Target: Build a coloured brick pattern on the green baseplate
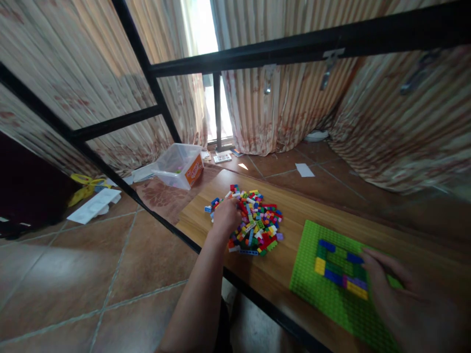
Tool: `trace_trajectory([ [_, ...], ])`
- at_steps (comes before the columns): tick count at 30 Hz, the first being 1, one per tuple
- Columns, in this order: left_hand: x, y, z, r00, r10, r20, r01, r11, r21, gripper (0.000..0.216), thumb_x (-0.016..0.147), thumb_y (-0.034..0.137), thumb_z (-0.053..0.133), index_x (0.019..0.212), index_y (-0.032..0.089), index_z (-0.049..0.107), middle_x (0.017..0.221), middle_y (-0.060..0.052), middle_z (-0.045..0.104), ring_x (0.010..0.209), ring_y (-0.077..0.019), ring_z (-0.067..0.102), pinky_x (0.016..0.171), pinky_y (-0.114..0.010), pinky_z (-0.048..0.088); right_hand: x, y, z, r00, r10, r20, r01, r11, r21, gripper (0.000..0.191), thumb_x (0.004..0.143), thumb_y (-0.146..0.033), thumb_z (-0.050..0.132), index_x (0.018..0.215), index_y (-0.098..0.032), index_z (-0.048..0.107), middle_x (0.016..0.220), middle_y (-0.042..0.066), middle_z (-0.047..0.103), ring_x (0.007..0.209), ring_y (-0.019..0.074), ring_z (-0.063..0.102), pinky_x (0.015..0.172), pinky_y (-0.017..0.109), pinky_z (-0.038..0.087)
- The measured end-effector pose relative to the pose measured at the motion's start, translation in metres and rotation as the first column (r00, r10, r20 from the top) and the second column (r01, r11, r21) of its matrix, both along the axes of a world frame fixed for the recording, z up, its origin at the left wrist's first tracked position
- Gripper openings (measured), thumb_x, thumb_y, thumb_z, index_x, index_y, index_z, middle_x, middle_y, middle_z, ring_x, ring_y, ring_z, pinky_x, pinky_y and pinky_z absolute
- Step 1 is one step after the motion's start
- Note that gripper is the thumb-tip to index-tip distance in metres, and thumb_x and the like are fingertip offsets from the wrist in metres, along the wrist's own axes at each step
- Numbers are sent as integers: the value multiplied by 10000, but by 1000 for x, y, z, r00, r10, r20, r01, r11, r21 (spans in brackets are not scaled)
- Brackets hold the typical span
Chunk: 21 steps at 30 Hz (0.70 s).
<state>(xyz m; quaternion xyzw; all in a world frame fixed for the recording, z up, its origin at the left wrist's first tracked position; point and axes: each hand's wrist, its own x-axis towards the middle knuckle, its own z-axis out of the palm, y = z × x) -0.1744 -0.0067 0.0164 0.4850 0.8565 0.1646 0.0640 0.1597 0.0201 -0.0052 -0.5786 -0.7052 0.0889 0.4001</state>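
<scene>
My left hand (227,216) reaches into the left side of a heap of small coloured bricks (253,221) on the wooden table (290,211). Its fingers curl down into the heap, and what they hold, if anything, is hidden. A green baseplate (312,289) lies at the right of the table with several blue, green, yellow and purple bricks (340,268) pressed onto it. My right hand (408,301) rests on the plate's right part, fingers stretched flat beside those bricks, holding nothing.
A clear plastic box (179,165) lies tilted on the tiled floor beyond the table. A white tray (93,205) and yellow scissors (86,185) lie at the left. Black metal bars (257,51) cross in front of curtains. A paper slip (304,170) lies on the floor.
</scene>
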Motion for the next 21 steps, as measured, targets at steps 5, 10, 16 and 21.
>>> trace_trajectory([
  [5, -4, 3, -2, 1000, 18, -11, -18, 999, -27, 290, 816, 213, 537, 1029, 226, 733, 970, -96, 732, 928, -258, 670, 827, -329, 496, -4, -2, 8, 999, -21, -35, 22, 1000, 14, 287, 872, -444, 530, 923, -234, 717, 947, 45, 743, 890, 252, 694, 817, 390, 533],
  [10, -6, 4, -1, 999, 40, -26, -42, 997, -72, 319, 834, 280, 518, 1072, 229, 723, 977, -110, 736, 943, -282, 668, 824, -357, 493, 0, 1, 7, 996, -17, -88, 19, 999, 31, 250, 876, -403, 548, 898, -226, 723, 929, 44, 745, 883, 228, 694, 825, 364, 527],
  [16, 1, 7, 6, 999, 36, -35, -40, 991, -126, 306, 797, 283, 532, 1022, 233, 733, 963, -100, 742, 936, -283, 668, 808, -349, 488, 1, 0, 13, 993, 0, -117, 5, 999, 46, 244, 880, -398, 551, 900, -228, 725, 910, 37, 746, 858, 209, 696, 810, 346, 531],
  [21, 4, 8, 8, 995, 74, -61, -81, 990, -115, 306, 772, 256, 526, 989, 229, 741, 956, -114, 741, 943, -305, 669, 777, -361, 484, 6, 2, 12, 990, -4, -143, 10, 999, 44, 246, 881, -402, 552, 922, -231, 724, 918, 40, 745, 865, 210, 695, 811, 355, 536],
])
